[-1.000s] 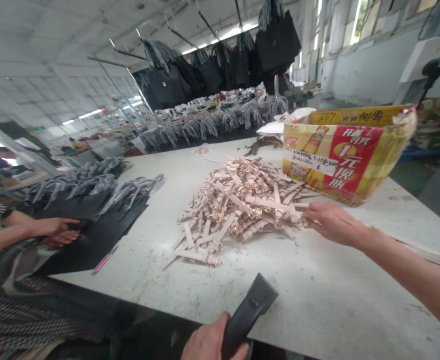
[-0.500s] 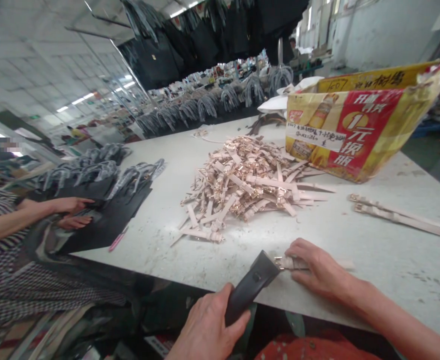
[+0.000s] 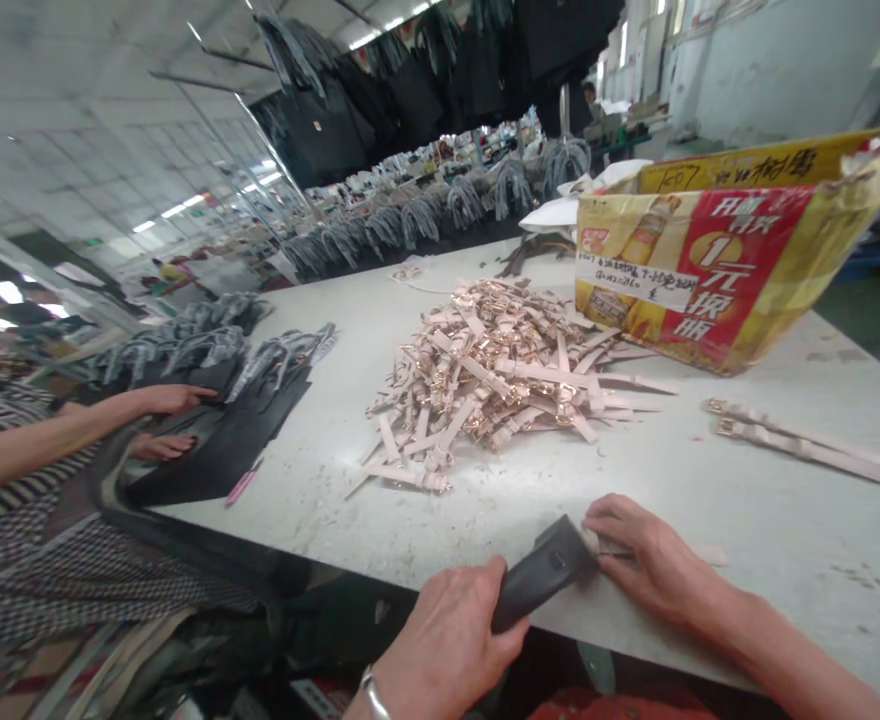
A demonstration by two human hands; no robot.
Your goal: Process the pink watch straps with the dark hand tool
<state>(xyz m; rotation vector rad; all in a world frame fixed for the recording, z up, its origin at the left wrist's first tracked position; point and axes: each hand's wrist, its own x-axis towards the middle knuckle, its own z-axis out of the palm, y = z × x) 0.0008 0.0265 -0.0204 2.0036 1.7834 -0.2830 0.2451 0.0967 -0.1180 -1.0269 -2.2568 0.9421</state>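
The right hand (image 3: 654,555) has left the pile of pale straps (image 3: 500,370) that it was touching a second ago. It is now down near the front edge of the surface (image 3: 515,480), its fingers closed on one pale strap (image 3: 710,554), whose tail sticks out to the right from under it. The left hand (image 3: 447,620) remains wrapped around the handle of a black tool (image 3: 541,575), which has swung rightward. Half a second ago the buckle showed between the tool's head and the right hand; now the head hides that end. The overlap is tight, so whether the head actually touches the buckle is hard to say. Tool and strap have thus come together, which suggests that handling of this piece has passed from fetching to working on it. The pile sits beyond both hands, and two straps (image 3: 807,445) lie apart, beyond and to the right of the right hand, undisturbed.
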